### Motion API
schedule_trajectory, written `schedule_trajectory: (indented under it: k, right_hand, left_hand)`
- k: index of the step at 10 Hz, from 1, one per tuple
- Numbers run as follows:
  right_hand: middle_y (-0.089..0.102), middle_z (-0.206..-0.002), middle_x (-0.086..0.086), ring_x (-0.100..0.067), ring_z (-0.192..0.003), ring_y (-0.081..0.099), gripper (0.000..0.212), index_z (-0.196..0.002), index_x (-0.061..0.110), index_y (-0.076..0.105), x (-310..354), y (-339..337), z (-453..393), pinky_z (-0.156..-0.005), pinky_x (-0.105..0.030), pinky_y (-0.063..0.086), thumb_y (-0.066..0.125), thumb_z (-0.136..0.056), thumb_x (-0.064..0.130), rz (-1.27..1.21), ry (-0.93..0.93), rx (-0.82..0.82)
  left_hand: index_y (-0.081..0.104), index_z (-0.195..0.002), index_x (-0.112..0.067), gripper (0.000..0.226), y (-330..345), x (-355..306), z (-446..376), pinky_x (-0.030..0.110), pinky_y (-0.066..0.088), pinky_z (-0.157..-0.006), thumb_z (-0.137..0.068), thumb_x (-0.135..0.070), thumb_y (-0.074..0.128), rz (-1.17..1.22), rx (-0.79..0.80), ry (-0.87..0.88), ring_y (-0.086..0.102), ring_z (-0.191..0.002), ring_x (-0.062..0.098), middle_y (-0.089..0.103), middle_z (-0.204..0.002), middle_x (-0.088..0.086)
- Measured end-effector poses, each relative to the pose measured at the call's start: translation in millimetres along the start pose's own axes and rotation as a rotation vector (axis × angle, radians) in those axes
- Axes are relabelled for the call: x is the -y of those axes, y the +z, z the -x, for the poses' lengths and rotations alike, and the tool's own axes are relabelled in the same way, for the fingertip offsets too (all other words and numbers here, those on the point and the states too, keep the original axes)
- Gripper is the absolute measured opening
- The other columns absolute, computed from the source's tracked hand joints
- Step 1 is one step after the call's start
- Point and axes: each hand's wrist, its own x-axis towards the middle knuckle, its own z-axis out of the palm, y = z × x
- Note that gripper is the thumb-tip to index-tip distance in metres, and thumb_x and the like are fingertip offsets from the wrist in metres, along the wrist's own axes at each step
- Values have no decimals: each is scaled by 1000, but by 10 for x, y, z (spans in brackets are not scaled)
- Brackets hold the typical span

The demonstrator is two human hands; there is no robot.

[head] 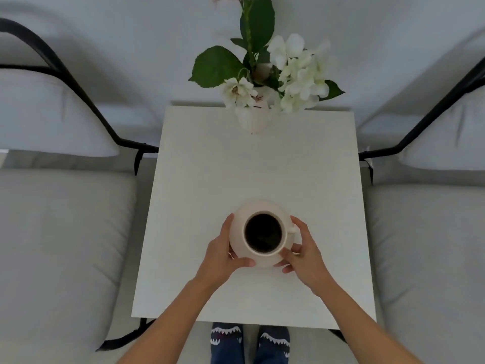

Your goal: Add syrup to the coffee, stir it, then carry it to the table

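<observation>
Cream cup full of dark coffee, handle pointing right, on matching saucer; sits on white table nearer its front edge, roughly centred. Left hand grips saucer's left rim; right hand holds its right rim, fingers curled beneath. White vase of white flowers at far edge, well apart. Grey cushioned chairs flank both sides. Patterned socks below front edge.

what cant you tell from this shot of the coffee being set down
- Head view: whether the saucer already rests on the table; left hand and right hand cover its edges.
- Syrup and stirring: nothing shows in the dark coffee.
- Vase: flowers hide its mouth.
</observation>
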Motion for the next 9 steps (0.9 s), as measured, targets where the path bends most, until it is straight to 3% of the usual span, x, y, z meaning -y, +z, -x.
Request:
schedule_trajectory:
  k: [1, 3, 5, 7, 8, 9]
  right_hand:
    - [74, -92, -12, -31, -67, 74, 71, -142, 40, 31, -72, 74, -80, -59, -39, 61, 68, -91, 9, 5, 9, -6]
    - [75, -87, -11, -33, -62, 73, 74, -146, 33, 30, -157, 157, -148, -58, -36, 63, 69, -90, 6, 33, 16, -17]
    - [71, -72, -16, -18, -52, 71, 74, -149, 31, 27, -127, 186, -143, -52, -25, 60, 65, -92, 3, 88, -11, -23]
    - [68, -71, -17, -18, -50, 65, 80, -152, 39, 13, -68, 162, -136, -47, -24, 57, 61, -95, 10, 277, 9, 42]
    - [70, -78, -16, -19, -57, 65, 81, -153, 39, 14, 41, 7, -77, -53, -25, 57, 63, -94, 13, 354, 63, 87]
    - [72, -70, -6, -19, -61, 68, 40, -130, 24, 57, 237, -317, 31, -66, -38, 61, 66, -92, 16, 364, -93, -166]
  left_hand:
    - [19, -158, -15, 113, -13, 144, -62, 10, 47, -69, -70, -13, 91, -30, 11, -20, 61, -84, 1, 62, -110, -14]
    - [16, -158, -20, 116, -44, 243, -124, 5, 44, -70, -70, -19, 91, -101, 38, -45, 60, -83, -2, 61, -103, -15]
    - [6, -161, -23, 124, -76, 305, -160, 35, 56, -92, -70, -40, 89, -275, 23, -8, 67, -105, 16, 65, -126, 1]
    - [-5, -161, -23, 125, -89, 256, -147, 38, 54, -85, -75, -56, 79, -571, 5, -32, 66, -103, 22, 66, -119, 5]
    - [-10, -159, -28, 124, -183, 213, -118, 33, 52, -82, -77, -51, 80, -641, 52, -65, 62, -95, 17, 63, -106, 1]
    - [7, -161, -26, 106, -317, 251, -51, 27, 48, -79, -84, -28, 80, -527, -110, -59, 54, -87, 12, 56, -101, -5]
